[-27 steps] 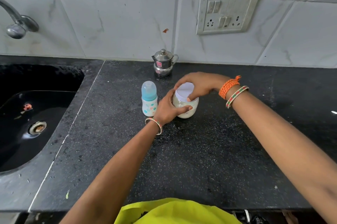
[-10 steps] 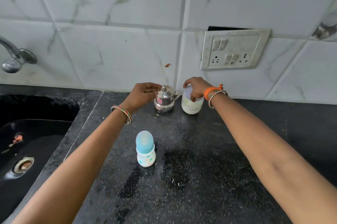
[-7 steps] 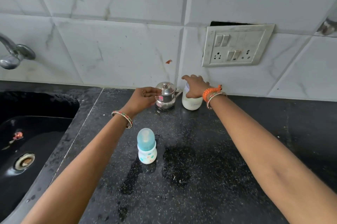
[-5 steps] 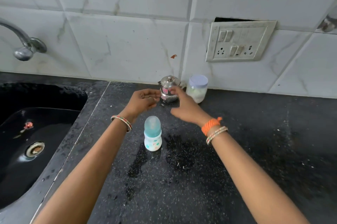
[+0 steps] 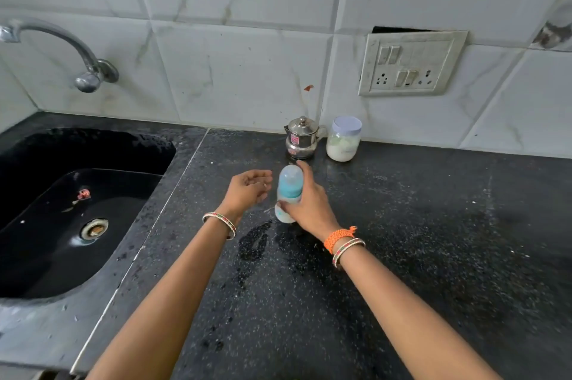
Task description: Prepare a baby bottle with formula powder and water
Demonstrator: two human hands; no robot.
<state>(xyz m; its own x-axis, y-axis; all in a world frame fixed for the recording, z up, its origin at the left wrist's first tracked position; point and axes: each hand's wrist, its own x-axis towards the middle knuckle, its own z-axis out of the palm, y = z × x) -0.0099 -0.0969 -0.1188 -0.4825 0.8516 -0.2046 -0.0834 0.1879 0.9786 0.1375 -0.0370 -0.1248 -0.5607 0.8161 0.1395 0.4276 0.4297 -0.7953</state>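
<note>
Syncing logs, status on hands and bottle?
Right hand gripping baby bottle, cap on. Left hand open beside it, empty. Formula jar lidded, by wall. Nothing in the way.

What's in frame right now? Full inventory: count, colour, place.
baby bottle: 1, blue cap, white base, counter centre, held
steel pot: 1, silver, lidded, by back wall
powder jar: 1, clear, white contents, pale lid, right of pot
counter: 1, black speckled
sink: 1, black, left
tap: 1, chrome, above sink
switch plate: 1, off-white, wall
left hand: open, beside bottle
right hand: gripping bottle
</note>
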